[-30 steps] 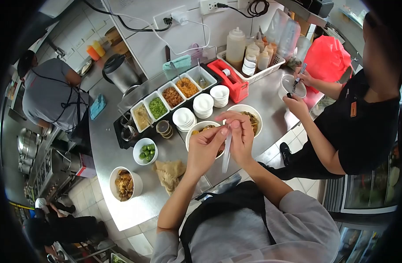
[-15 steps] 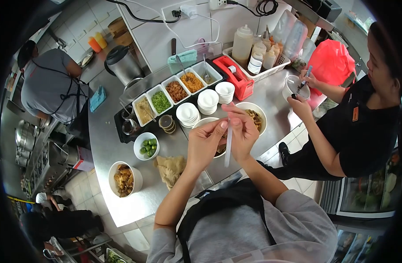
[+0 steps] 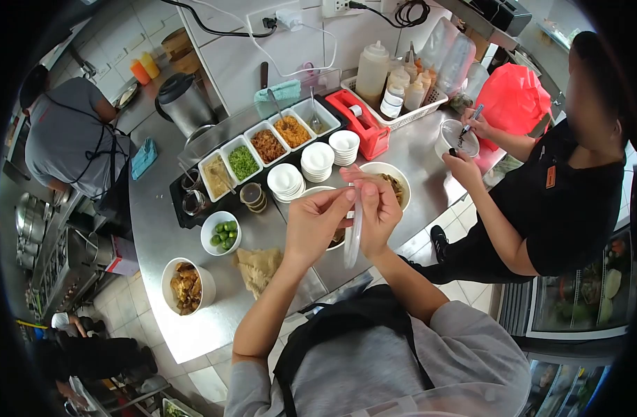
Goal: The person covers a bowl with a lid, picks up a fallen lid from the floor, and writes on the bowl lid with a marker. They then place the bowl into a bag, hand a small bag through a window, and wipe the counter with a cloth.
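Note:
Clear plastic lids (image 3: pixel 352 240) are held up nearly edge-on in front of my chest, and two layers show at the lower end. My left hand (image 3: pixel 314 224) pinches their edge between thumb and fingers. On the other side, my right hand (image 3: pixel 375 214) presses thumb and fingers on the same lids. Behind my hands stand a white bowl of brown food (image 3: pixel 407 192) and a second white bowl (image 3: pixel 338 240), mostly hidden by my fingers.
A topping tray (image 3: pixel 243 164), stacked small white dishes (image 3: pixel 286 179), a bowl of green citrus (image 3: pixel 223 236), a brown cloth (image 3: pixel 256 269) and a tub of food (image 3: pixel 206 288) are on the steel table. At right, a co-worker (image 3: pixel 555 187) writes on a round container (image 3: pixel 446 142).
The lids have fanned apart slightly at the lower end, showing more of their width. Both hands keep their hold. The whole view has shifted a little. The co-worker keeps writing on the container.

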Tool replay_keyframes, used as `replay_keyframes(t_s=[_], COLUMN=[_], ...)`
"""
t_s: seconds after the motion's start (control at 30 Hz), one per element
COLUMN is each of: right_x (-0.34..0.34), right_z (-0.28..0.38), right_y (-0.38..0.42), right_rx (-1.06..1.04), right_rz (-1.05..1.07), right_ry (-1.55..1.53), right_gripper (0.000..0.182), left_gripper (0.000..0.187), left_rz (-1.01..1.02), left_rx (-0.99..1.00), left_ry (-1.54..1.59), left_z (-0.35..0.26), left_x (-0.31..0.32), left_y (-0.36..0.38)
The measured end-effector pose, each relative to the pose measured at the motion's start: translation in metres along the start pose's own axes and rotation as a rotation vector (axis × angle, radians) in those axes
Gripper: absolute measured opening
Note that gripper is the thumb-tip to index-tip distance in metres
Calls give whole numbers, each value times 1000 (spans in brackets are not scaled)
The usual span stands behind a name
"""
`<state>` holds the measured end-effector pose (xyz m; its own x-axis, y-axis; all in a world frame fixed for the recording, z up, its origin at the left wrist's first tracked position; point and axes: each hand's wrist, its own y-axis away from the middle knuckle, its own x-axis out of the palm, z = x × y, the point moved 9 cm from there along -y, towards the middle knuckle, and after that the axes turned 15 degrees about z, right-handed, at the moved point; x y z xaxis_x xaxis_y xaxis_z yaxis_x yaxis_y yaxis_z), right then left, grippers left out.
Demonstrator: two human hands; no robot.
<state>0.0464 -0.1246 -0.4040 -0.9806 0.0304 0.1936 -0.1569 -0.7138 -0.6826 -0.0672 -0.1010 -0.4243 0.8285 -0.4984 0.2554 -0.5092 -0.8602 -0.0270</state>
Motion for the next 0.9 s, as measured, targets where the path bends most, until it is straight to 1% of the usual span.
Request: replay_keyframes(t_s=[0.07,0.13,0.17,0.2,0.27,0.33,0.47,0.53,0.63,0.73,0.8,0.9], right_x=[1,1,1,0,7,10,23,27,35,44,46,54], right_z=[2,1,1,0,4,2,0,-4,-9,-9,-15,-21], right_y=[1,2,2,2,3,5,9,11,11,11,13,18], right_rx=[-3,-19,-34,-34,-87,-81,-44,-21,23,1,78,102], right_rz=[25,22,18,17,103,131,195,194,210,224,191,200], right_ry=[100,107,115,113,192,209,246,235,232,269,234,208], right_gripper=[18,16,15,15,12,12,12,11,11,11,11,11], left_gripper=[23,24,24,23,22,23,26,28,29,28,28,28], left_rz=[6,12,11,38,57,91,74,71,36,20,-13,-69], left_rx=[1,-14,-14,-28,-49,-64,-104,-85,-80,-73,-79,-105], left_ry=[-28,-164,-164,-144,-129,30,86,132,152,200,233,283], left_z=[-4,-8,-8,-6,-3,6,18,22,26,31,35,42], left_x=[1,2,0,-1,-5,-9,-22,-28,-38,-46,-49,-55], left_y=[1,2,3,4,8,13,25,30,35,39,42,49])
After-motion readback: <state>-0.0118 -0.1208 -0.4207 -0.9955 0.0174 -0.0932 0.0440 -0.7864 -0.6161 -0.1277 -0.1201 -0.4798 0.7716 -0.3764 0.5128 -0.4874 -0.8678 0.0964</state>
